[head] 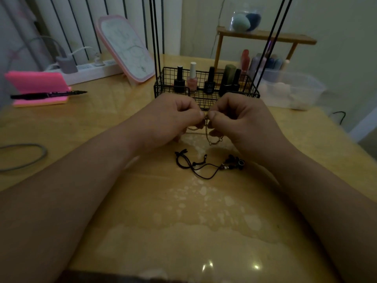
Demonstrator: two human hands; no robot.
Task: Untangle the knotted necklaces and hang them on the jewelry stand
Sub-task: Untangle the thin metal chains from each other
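A thin gold chain necklace hangs in loops between my two hands above the wooden table. My left hand pinches the chain near its top with thumb and curled fingers. Facing it, my right hand pinches the same chain, thumb tips almost touching. On the table just below lies a black cord necklace with dark beads at its right end. The black wire jewelry stand rises right behind my hands, its thin rods running up out of view.
Several nail polish bottles stand in the stand's wire basket. A pink mirror leans at the back left, near a pink notepad with a black pen. A clear plastic box and wooden shelf sit back right. A grey loop lies left.
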